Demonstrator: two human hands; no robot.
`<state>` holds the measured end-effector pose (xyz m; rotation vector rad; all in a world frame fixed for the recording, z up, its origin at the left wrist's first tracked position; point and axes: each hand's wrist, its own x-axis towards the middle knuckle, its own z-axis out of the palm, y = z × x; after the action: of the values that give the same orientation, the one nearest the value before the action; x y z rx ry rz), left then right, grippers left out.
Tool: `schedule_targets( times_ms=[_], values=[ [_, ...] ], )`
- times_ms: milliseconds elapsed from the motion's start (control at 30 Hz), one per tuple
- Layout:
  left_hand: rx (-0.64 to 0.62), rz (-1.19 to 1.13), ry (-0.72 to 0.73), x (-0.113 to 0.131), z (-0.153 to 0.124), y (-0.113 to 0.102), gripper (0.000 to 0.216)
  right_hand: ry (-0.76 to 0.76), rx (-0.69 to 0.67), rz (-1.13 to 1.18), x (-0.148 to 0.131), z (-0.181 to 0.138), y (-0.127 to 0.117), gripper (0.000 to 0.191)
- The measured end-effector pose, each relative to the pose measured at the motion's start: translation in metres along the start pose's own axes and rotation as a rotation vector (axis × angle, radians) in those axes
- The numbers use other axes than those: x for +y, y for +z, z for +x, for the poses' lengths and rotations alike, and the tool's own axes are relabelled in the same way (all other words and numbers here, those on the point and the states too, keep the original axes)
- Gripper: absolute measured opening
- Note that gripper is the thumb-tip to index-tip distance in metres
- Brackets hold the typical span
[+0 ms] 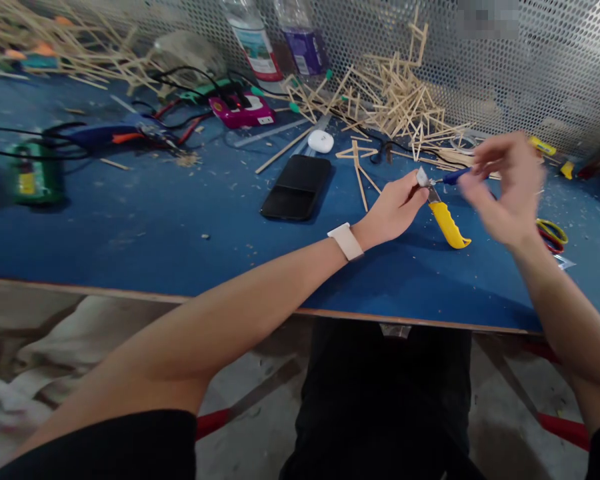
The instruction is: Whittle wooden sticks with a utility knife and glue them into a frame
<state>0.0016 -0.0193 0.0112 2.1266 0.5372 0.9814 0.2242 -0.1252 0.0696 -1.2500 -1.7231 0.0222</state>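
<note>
My left hand (393, 208), with a light band at the wrist, has its fingers closed at the metal end of a yellow-handled knife (449, 227). The yellow handle slants down to the right, free of the hand. A small silvery piece (423, 177) stands up at my left fingertips. Just right of it lies a blue-handled tool (455, 176), partly hidden by my right hand. My right hand (507, 187) is raised beside that tool and blurred by motion. Its thumb and fingers look apart, and I make out nothing between them.
A black phone (297, 188) and a white case (321, 141) lie left of my hands. Thin wooden sticks (400, 100) pile against the perforated metal panel (545, 67). Scissors (551, 233) lie at the right. Pliers (110, 133), a pink power block (243, 110) and cables are farther left.
</note>
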Motion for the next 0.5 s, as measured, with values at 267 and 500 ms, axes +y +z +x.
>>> schedule_targets(
  times_ms=[267,500],
  values=[
    [-0.093,0.224,-0.139,0.010,0.007,-0.022,0.014,0.279,-0.385,0.016,0.020,-0.023,0.043,0.045],
    [-0.030,0.939,-0.661,0.039,0.015,-0.124,0.073,0.321,-0.317,0.046,0.014,-0.023,0.032,0.053]
  ],
)
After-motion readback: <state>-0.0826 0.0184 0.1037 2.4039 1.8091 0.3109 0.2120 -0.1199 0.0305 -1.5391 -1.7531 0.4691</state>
